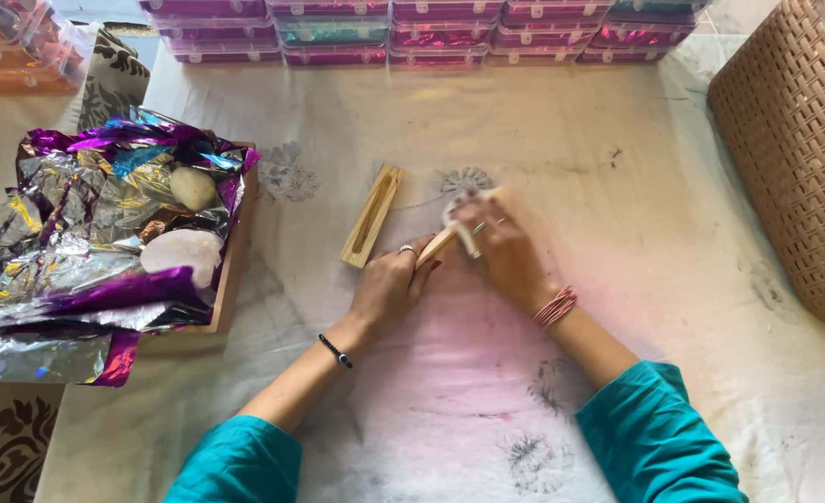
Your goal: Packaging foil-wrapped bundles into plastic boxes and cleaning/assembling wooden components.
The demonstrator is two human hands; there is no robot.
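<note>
My left hand [389, 284] grips the near end of a slim wooden stick [439, 246] that slants up to the right over the cloth. My right hand [504, 250] is closed around the stick's far end together with a white string or strip [465, 235]; its fingers are blurred. A second piece, a grooved wooden block [371, 215], lies flat just left of my hands, touched by neither hand. Both wrists wear bands and my sleeves are teal.
A wooden tray [229, 270] at the left holds crumpled silver and purple foil [87, 233] and two pale stones [192, 188]. Stacked pink and teal clear boxes [440, 33] line the far edge. A woven basket [799, 149] stands at the right. The stained cloth [617, 186] covers the table.
</note>
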